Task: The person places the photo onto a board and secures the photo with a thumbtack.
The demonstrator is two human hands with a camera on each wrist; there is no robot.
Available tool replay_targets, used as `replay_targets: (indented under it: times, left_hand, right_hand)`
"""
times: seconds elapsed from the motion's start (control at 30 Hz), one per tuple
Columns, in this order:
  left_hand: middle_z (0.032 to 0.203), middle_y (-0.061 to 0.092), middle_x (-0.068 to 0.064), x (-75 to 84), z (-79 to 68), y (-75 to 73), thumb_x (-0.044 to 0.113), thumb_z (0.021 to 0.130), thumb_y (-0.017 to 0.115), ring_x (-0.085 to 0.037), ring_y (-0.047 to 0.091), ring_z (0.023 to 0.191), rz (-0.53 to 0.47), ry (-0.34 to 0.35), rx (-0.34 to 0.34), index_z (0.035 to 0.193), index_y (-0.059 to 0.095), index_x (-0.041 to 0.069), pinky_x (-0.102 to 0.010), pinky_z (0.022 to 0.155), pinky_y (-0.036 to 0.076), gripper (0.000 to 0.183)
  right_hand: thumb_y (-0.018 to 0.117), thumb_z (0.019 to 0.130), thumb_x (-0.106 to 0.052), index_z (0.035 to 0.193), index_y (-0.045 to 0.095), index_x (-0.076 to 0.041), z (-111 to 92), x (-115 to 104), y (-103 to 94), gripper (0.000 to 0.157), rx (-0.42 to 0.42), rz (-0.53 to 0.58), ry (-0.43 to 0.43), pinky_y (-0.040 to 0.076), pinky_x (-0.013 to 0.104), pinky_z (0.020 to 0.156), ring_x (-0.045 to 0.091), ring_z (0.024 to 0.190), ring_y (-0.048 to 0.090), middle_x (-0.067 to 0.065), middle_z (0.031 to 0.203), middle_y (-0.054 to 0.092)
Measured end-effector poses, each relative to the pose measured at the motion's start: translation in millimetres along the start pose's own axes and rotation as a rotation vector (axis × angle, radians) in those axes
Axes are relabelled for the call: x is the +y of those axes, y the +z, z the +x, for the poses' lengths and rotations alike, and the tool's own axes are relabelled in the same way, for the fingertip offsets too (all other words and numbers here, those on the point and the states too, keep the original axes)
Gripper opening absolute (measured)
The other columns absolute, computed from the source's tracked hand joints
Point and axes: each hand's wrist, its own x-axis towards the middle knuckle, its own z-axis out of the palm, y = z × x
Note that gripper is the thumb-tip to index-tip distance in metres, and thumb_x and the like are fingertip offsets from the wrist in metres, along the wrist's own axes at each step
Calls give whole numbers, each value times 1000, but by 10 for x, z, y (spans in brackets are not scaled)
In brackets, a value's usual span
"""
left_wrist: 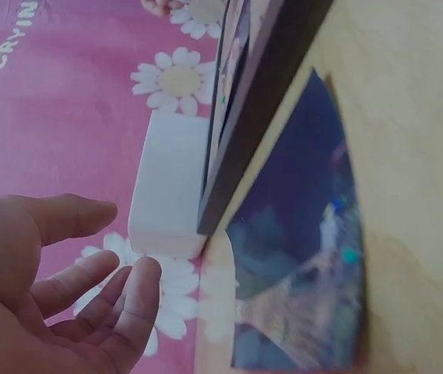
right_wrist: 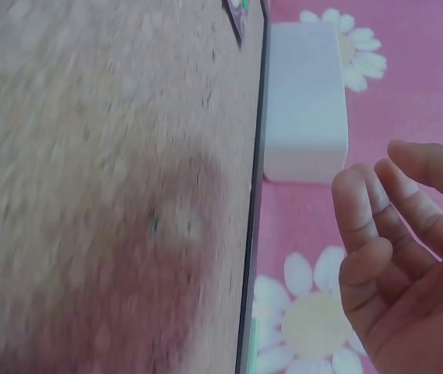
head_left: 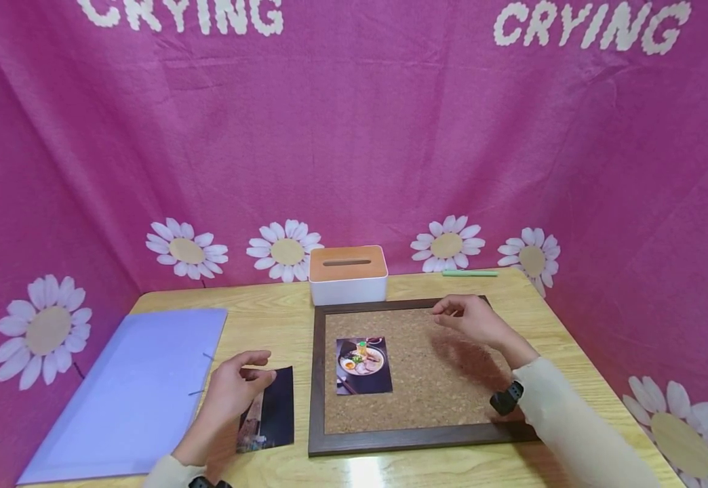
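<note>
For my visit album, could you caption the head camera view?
Right hand above a framed cork board bearing a food photo; left hand near a second photo on the table.

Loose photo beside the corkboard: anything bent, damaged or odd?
Slightly odd: the loose photo looks bowed, not flat. In the left wrist view one long edge curves and a corner seems to lift off the table. No tear visible.
</note>
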Motion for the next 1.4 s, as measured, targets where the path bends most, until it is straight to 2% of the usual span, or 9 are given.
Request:
replay_targets:
  times: [0.2,0.4,0.57,0.8,0.97,1.17,1.3,1.4]
  left_hand:
    - [119,70,-17,-141,-84,-63,11,86,77,-21,73,94,24,0,45,123,69,5,-20,66,53,39]
    - [117,72,-17,-263,-150,-100,11,83,80,-15,72,86,60,-1,71,119,70,3,-19,67,53,38]
    - [118,70,-18,-350,-177,-109,13,79,83,-16,70,85,119,19,72,119,69,2,-19,67,51,44]
    - [115,65,-19,-385,-219,-99,13,75,86,-16,66,86,161,-9,41,123,67,1,-20,66,48,52]
    - [110,65,-15,-402,-218,-73,12,74,86,-18,64,90,189,-25,20,124,67,3,-24,70,49,54]
    - [98,59,-8,-415,-200,-46,13,75,86,-18,54,85,247,-35,-6,125,67,6,-32,74,44,54]
    - [98,60,-8,-435,-207,-40,14,74,86,-18,54,84,269,-20,4,124,68,6,-32,74,44,54]
    - [93,57,-7,-460,-216,-33,13,73,87,-18,51,81,281,-10,2,124,67,5,-32,72,41,56]
  right_hand:
    - [66,96,-17,109,71,-11,-117,150,-137,15,29,-14,35,49,30,74,17,87,59,5,97,70]
    - [66,96,-19,113,70,-9,-239,313,-303,20,43,-13,62,50,30,70,20,87,58,9,101,70]
    - [65,97,-23,118,67,-5,-343,480,-440,28,40,-14,94,50,30,64,25,85,62,12,101,69]
    - [63,99,-27,123,64,-2,-499,719,-606,35,10,53,172,49,36,49,27,81,64,17,96,70]
    - [64,98,-25,121,66,2,-600,854,-676,35,33,58,175,51,34,55,24,82,66,20,100,69]
    - [65,98,-24,120,66,3,-689,1028,-720,36,5,66,206,53,31,62,22,82,71,20,104,70]
    - [65,97,-23,119,67,3,-734,1134,-737,34,-3,58,215,55,31,67,21,81,72,19,104,71]
    - [65,97,-20,117,66,4,-767,1176,-745,31,-26,82,226,56,34,64,22,78,71,18,100,72]
